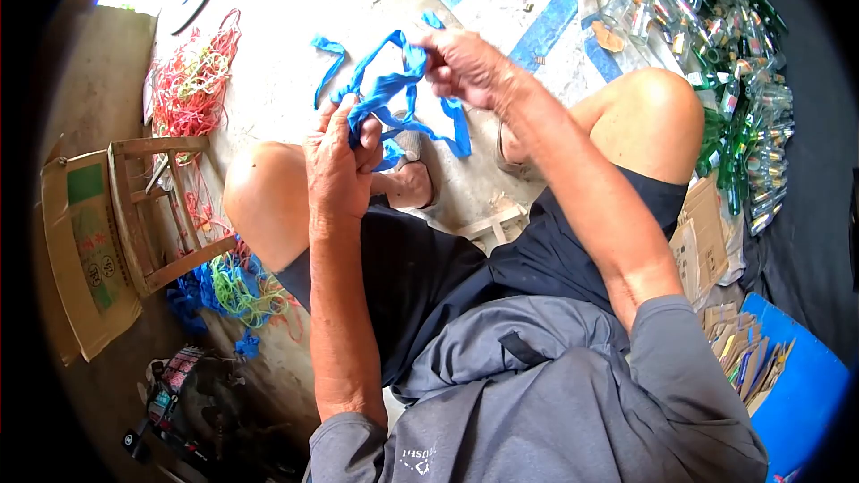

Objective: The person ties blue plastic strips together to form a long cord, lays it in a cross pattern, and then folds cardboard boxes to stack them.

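A long blue strip (391, 85), soft and crumpled like cloth or thin plastic, is stretched in loops between my two hands, above my feet. My left hand (343, 143) is closed around one bunched part of it, thumb on top. Higher and to the right, my right hand (470, 67) pinches the upper loop between thumb and fingers. Loose ends of the strip hang down on both sides, one to the left of my left hand and another below my right hand.
Tangled red and yellow string (192, 80) lies at the left, near a wooden frame (148, 215) and a cardboard piece (94, 255). More string (250, 295) and blue scraps lie lower down. Many glass bottles (734, 98) are heaped at the right. A blue box (810, 376) holds cardboard.
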The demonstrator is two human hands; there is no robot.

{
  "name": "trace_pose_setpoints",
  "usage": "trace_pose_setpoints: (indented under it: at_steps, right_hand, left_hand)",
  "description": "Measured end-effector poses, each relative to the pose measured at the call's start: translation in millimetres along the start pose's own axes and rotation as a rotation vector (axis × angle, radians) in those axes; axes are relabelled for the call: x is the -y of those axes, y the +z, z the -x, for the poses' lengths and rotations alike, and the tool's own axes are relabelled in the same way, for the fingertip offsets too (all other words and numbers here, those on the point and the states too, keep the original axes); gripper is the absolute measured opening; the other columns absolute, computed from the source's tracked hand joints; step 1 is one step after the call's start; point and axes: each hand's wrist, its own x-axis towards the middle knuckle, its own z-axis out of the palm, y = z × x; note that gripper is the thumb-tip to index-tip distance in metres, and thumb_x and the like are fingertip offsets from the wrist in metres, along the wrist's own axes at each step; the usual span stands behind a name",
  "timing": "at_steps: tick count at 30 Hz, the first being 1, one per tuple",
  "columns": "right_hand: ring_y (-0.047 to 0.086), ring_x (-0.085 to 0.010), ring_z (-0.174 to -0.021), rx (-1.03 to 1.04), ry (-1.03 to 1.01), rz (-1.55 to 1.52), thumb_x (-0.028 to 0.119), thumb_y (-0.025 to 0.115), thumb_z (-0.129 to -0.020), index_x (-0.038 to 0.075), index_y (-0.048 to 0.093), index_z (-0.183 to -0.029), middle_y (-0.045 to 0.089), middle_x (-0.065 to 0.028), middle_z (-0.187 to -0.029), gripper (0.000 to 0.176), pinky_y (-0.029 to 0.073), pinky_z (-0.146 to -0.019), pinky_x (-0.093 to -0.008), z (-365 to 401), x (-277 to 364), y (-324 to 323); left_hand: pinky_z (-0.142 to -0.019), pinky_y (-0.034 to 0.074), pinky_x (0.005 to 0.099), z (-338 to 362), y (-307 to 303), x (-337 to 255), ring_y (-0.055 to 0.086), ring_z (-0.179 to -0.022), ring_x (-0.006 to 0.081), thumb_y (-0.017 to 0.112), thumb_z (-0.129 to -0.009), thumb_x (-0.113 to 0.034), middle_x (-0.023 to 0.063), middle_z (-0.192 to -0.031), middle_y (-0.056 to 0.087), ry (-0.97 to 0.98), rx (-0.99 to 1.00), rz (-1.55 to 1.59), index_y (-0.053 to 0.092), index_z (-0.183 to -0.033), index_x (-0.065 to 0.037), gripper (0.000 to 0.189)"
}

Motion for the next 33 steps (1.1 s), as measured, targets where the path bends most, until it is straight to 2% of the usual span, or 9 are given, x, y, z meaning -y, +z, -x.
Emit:
trace_pose_setpoints:
  at_steps: [7, 9, 11, 13, 22, 23, 25, 27, 33]
  right_hand:
    - [0.048, -0.0030, -0.050, 0.118, -0.275, 0.329, 0.025, 0.069, -0.098, 0.012, 0.061, -0.076, 0.056, 0.0054, -0.064, 0.026, 0.037, -0.048, -0.0229, 20, 78, 1]
    - [0.048, -0.0028, -0.053, 0.293, -0.342, 0.239, 0.026, 0.067, -0.100, 0.013, 0.064, -0.082, 0.058, 0.0062, -0.065, 0.023, 0.039, -0.050, -0.0233, 25, 94, 2]
    - [0.049, -0.0037, -0.053, 0.140, -0.345, 0.245, 0.027, 0.067, -0.100, 0.013, 0.066, -0.087, 0.058, 0.0067, -0.063, 0.020, 0.041, -0.051, -0.0230, 25, 102, 4]
    - [0.065, -0.0129, -0.068, 0.285, -0.351, 0.051, 0.026, 0.060, -0.102, 0.012, 0.069, -0.101, 0.067, -0.0001, -0.080, 0.017, 0.055, -0.061, -0.0314, 26, 116, 4]
    - [0.068, -0.0137, -0.071, 0.264, -0.538, 0.045, 0.032, 0.054, -0.106, 0.013, 0.070, -0.096, 0.068, 0.0031, -0.076, 0.027, 0.059, -0.070, -0.0363, 102, 180, -6]
    - [0.068, -0.0181, -0.068, 0.309, -0.568, -0.029, 0.024, 0.056, -0.102, 0.009, 0.069, -0.098, 0.068, -0.0015, -0.075, 0.021, 0.058, -0.070, -0.0378, 107, 182, -16]
    - [0.057, -0.0083, -0.074, 0.361, -0.553, 0.113, 0.022, 0.056, -0.106, 0.007, 0.063, -0.095, 0.059, -0.0024, -0.085, 0.021, 0.046, -0.070, -0.0269, 126, 195, -42]
    - [0.056, -0.0101, -0.082, 0.384, -0.506, 0.066, 0.020, 0.051, -0.108, 0.005, 0.059, -0.096, 0.054, -0.0046, -0.091, 0.021, 0.045, -0.076, -0.0291, 148, 207, -66]
    - [0.047, -0.0152, -0.082, 0.316, -0.609, -0.094, 0.011, 0.053, -0.106, 0.001, 0.060, -0.095, 0.046, -0.0049, -0.084, 0.016, 0.042, -0.077, -0.0331, 207, 242, -138]
  left_hand:
    - [-0.046, 0.033, 0.0193, -8, -16, 5, 0.045, -0.053, 0.0056, 0.052, -0.105, -0.019, 0.0017, -0.074, 0.057, 0.052, 0.007, 0.030, 0.057, -0.110, -0.008, 0.013]
    - [-0.045, 0.033, 0.0197, -7, -12, 3, 0.045, -0.052, 0.0057, 0.054, -0.104, -0.018, 0.0027, -0.074, 0.058, 0.033, -0.050, 0.013, 0.057, -0.110, -0.007, 0.013]
    - [-0.045, 0.033, 0.0202, -5, -8, 3, 0.044, -0.051, 0.0057, 0.055, -0.103, -0.018, 0.0046, -0.075, 0.060, 0.017, -0.106, -0.005, 0.057, -0.110, -0.006, 0.013]
    - [-0.044, 0.032, 0.0207, -6, -5, 3, 0.042, -0.048, 0.0056, 0.058, -0.102, -0.017, 0.0072, -0.076, 0.062, 0.004, -0.161, -0.021, 0.057, -0.109, -0.005, 0.014]
    - [-0.039, 0.028, 0.0215, -14, -5, 4, 0.025, -0.043, 0.0031, 0.049, -0.106, -0.016, 0.0272, -0.106, 0.074, 0.067, -0.055, 0.055, 0.052, -0.096, -0.008, 0.013]
    - [-0.040, 0.027, 0.0215, -16, -7, 5, 0.026, -0.043, 0.0030, 0.050, -0.106, -0.016, 0.0260, -0.105, 0.075, 0.068, -0.040, 0.083, 0.053, -0.096, -0.008, 0.013]
    - [-0.040, 0.026, 0.0216, -16, -6, 5, 0.025, -0.043, 0.0028, 0.052, -0.106, -0.017, 0.0240, -0.103, 0.075, 0.064, -0.046, 0.098, 0.055, -0.097, -0.008, 0.013]
    - [-0.042, 0.028, 0.0213, -16, -8, 6, 0.029, -0.046, 0.0042, 0.056, -0.104, -0.016, 0.0199, -0.096, 0.074, 0.062, -0.056, 0.091, 0.055, -0.110, -0.006, 0.012]
    - [-0.042, 0.027, 0.0217, -18, -12, 10, 0.031, -0.045, 0.0039, 0.058, -0.103, -0.015, 0.0141, -0.085, 0.070, 0.054, -0.090, 0.079, 0.059, -0.106, -0.004, 0.011]
